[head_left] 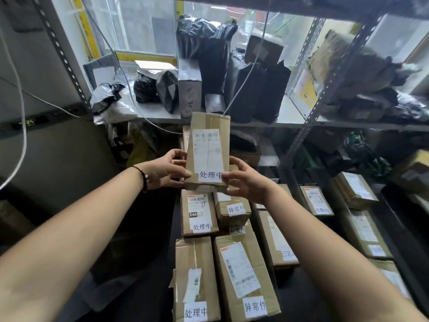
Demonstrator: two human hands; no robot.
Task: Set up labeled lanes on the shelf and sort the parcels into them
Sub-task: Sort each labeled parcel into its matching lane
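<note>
Head camera looks down on a slim brown carton (209,147) held upright in mid-air, in front of the metal shelf (290,124) and above rows of other cartons lying flat below. It carries a printed shipping label on its face and a white slip (210,175) marked 处理中 near the bottom edge.

The carton looks like stiff taped cardboard that should keep its shape under a firm squeeze. It is probably light, since fingertips at one end alone carry it. The tape strip is smooth, so the bare cardboard along the two long sides offers the safer hold. The paper slip is best left untouched so it does not lift or crease.

The left hand (166,170) grips the lower left edge, thumb on the front face and fingers curled round toward the back. The right hand (246,183) pinches the lower right corner, its thumb lying just beside the slip and the other fingers behind the carton. Both hands are partly closed on the carton, neither clenched.

Below, one flat carton (199,212) bears the same 处理中 slip, and its neighbour (234,210) reads 异常件. Black plastic bags (204,38) stand on the shelf behind.
</note>
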